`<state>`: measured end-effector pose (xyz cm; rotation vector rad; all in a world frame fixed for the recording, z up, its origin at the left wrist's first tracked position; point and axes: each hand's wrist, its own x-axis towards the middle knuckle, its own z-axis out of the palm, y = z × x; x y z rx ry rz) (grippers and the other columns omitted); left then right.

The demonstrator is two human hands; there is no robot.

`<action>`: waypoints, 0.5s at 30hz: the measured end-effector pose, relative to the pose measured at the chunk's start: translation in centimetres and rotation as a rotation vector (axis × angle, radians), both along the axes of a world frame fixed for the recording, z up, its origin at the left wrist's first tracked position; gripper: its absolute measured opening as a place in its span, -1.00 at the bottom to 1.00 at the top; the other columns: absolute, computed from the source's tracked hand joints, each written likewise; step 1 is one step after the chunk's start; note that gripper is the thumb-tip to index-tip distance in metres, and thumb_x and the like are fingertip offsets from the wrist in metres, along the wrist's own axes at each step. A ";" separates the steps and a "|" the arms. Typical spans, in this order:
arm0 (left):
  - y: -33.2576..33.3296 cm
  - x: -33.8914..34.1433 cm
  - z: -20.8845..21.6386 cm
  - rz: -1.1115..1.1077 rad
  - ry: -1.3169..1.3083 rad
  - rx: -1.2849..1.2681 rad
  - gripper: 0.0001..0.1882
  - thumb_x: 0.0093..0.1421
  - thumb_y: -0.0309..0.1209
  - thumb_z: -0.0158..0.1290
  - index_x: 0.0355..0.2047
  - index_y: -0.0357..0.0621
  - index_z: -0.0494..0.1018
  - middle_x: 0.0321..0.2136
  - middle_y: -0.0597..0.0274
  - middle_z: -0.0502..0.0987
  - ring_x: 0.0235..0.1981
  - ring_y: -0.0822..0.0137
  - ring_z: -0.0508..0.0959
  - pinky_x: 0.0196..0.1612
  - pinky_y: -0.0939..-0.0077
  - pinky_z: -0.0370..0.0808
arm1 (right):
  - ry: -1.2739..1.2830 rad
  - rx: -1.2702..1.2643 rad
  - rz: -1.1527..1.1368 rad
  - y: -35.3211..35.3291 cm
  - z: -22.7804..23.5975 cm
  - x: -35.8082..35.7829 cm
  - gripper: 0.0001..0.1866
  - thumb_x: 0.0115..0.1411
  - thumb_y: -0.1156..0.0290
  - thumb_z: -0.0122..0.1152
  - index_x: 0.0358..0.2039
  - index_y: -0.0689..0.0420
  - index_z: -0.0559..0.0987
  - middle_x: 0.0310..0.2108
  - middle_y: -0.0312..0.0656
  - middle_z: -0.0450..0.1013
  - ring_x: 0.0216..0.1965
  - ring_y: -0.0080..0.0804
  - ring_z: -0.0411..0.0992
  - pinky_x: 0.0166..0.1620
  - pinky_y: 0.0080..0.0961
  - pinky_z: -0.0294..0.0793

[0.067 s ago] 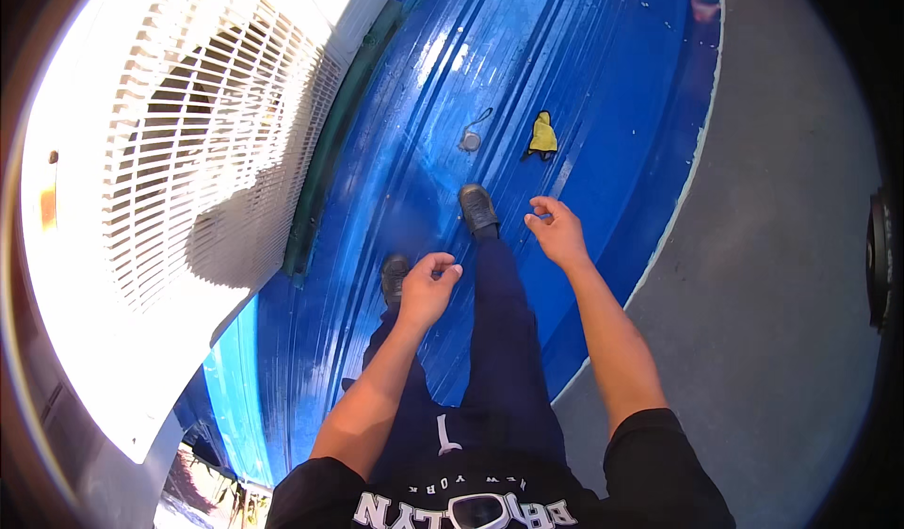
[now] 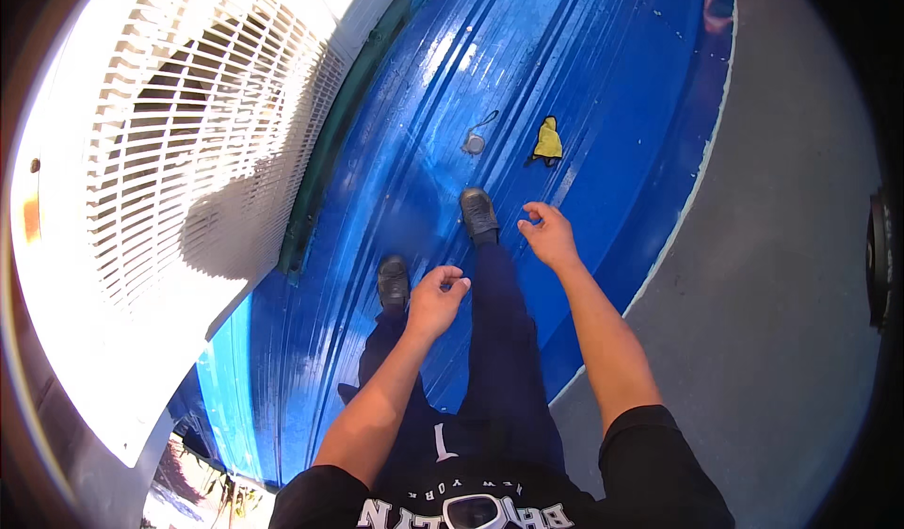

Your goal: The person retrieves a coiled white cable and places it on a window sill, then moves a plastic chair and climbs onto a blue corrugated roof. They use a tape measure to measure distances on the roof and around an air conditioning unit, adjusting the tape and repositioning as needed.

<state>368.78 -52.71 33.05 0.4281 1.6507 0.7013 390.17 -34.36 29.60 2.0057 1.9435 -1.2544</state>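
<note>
Left hand and right hand hang empty mid-frame, loosely curled, grasping nothing; the yellow-and-black cloth, upper centre, looks light, soft, best pinched mid-body.

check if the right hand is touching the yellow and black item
Apart. The head view plainly shows a strip of blue surface between the right hand and the yellow and black item.

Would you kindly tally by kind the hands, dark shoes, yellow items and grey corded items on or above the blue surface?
Left hand, right hand: 2 hands
Left shoe, right shoe: 2 dark shoes
Yellow item: 1
Grey corded item: 1
Total: 6
</note>
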 end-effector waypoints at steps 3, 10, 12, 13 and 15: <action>0.3 7.3 -3.8 -0.069 -0.028 -0.036 -0.60 0.23 -0.20 0.31 0.00 -0.13 0.62 -0.09 0.09 0.64 -0.06 0.11 0.64 0.06 0.27 0.56 | -0.248 -0.023 0.364 3.7 -11.4 -1.0 -0.51 0.21 0.27 0.42 0.16 0.01 0.60 0.09 -0.04 0.51 0.04 -0.06 0.57 0.12 -0.15 0.59; 7.0 16.7 -8.8 -0.130 0.006 -0.038 -0.49 0.06 -0.13 0.40 0.02 -0.01 0.64 0.15 0.12 0.53 0.23 -0.02 0.47 0.27 0.05 0.43 | -0.379 -0.011 0.902 15.0 -32.6 -6.4 -0.37 0.15 0.26 0.45 0.26 -0.06 0.54 0.25 -0.07 0.37 0.22 0.04 0.41 0.21 -0.05 0.55; 8.5 17.1 -9.0 -0.105 -0.009 -0.066 -0.49 0.06 -0.17 0.42 0.02 -0.03 0.64 0.17 0.08 0.52 0.23 -0.05 0.46 0.30 0.09 0.42 | -0.386 0.006 0.982 16.6 -36.5 -6.6 -0.36 0.16 0.28 0.44 0.28 -0.12 0.51 0.30 -0.08 0.31 0.23 0.05 0.39 0.22 -0.04 0.54; 9.2 17.1 -9.2 -0.087 -0.004 -0.080 -0.48 0.05 -0.19 0.43 0.02 -0.03 0.64 0.17 0.08 0.52 0.25 -0.05 0.45 0.31 0.10 0.41 | -0.350 0.074 1.018 17.0 -38.2 -6.6 -0.35 0.17 0.28 0.44 0.29 -0.15 0.50 0.33 -0.09 0.27 0.23 0.05 0.38 0.22 -0.03 0.53; 10.5 16.9 -9.5 -0.049 -0.027 -0.116 -0.48 0.06 -0.19 0.43 0.03 -0.03 0.64 0.17 0.09 0.52 0.25 -0.04 0.45 0.31 0.10 0.40 | -0.386 0.105 1.052 17.2 -40.9 -6.4 -0.40 0.20 0.31 0.40 0.28 -0.23 0.50 0.35 -0.12 0.25 0.24 0.05 0.37 0.23 -0.01 0.50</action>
